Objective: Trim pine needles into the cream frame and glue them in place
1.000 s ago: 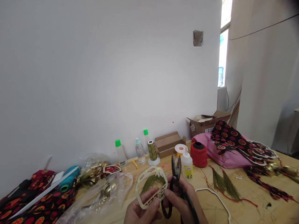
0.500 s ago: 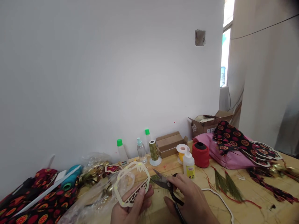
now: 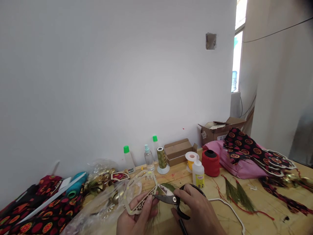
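My left hand (image 3: 140,212) pinches a pale cut-out frame (image 3: 128,203) with a scalloped outline and a lattice along its lower right side. In my right hand (image 3: 195,210) is a pair of scissors (image 3: 179,209) with black handles. The blades point left and stand apart, their tips at the lattice edge beside my left fingers; whether they touch the frame I cannot tell. Green threads hang below my left hand. Behind the blades lies a green tassel (image 3: 168,187) on the wooden table, partly hidden.
A clear plastic bag (image 3: 95,210), gold bells (image 3: 116,196) and patterned cloth (image 3: 57,213) lie to the left. Bottles, a green thread spool (image 3: 161,158) and an open cardboard box (image 3: 179,152) stand by the wall. To the right are a glue bottle (image 3: 198,174), red thread (image 3: 210,164) and green tassels (image 3: 238,192).
The scissors' blades have opened wider and their tips have come to the frame's lattice edge. The frame has tilted slightly in my left hand.
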A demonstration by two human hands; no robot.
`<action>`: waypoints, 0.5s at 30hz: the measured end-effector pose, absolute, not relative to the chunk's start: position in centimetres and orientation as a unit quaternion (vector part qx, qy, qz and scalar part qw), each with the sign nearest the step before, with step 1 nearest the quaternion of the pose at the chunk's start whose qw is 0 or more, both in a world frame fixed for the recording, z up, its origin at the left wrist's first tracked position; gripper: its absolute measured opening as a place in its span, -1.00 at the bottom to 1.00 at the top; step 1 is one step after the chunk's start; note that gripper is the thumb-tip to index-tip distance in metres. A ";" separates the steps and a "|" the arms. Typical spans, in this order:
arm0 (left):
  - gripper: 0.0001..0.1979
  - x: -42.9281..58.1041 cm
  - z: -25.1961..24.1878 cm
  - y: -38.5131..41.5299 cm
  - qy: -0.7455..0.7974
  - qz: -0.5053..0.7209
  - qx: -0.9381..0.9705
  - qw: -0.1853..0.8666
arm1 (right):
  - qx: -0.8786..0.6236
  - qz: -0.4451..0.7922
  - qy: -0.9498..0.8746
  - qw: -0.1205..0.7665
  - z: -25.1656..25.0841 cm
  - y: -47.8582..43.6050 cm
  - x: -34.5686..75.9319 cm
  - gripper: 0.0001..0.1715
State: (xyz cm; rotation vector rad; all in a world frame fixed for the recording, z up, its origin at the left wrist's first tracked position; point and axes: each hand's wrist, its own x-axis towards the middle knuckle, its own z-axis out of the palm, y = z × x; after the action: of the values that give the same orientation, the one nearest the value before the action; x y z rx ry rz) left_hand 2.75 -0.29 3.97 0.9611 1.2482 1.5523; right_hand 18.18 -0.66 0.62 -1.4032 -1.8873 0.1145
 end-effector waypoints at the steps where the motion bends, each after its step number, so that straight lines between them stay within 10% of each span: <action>1: -0.68 2.7 3.8 -0.3 0.508 0.626 0.405 0.431 | -0.554 0.030 -0.741 0.378 0.6 -0.7 18.2 -0.64; 9: -0.74 2.0 2.6 0.2 0.556 0.593 0.514 0.276 | -0.589 0.109 -0.712 0.367 0.1 -0.5 18.4 -0.62; 15: -0.62 2.8 4.2 -0.6 0.523 0.623 0.359 0.458 | -0.621 0.060 -0.654 0.429 1.0 -0.2 19.8 -0.72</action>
State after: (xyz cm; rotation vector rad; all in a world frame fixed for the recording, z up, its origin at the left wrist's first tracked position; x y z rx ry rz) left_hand 2.79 -0.60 4.16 0.8840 1.2884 1.5334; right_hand 19.84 -0.25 1.01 -1.5495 -1.6327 0.1498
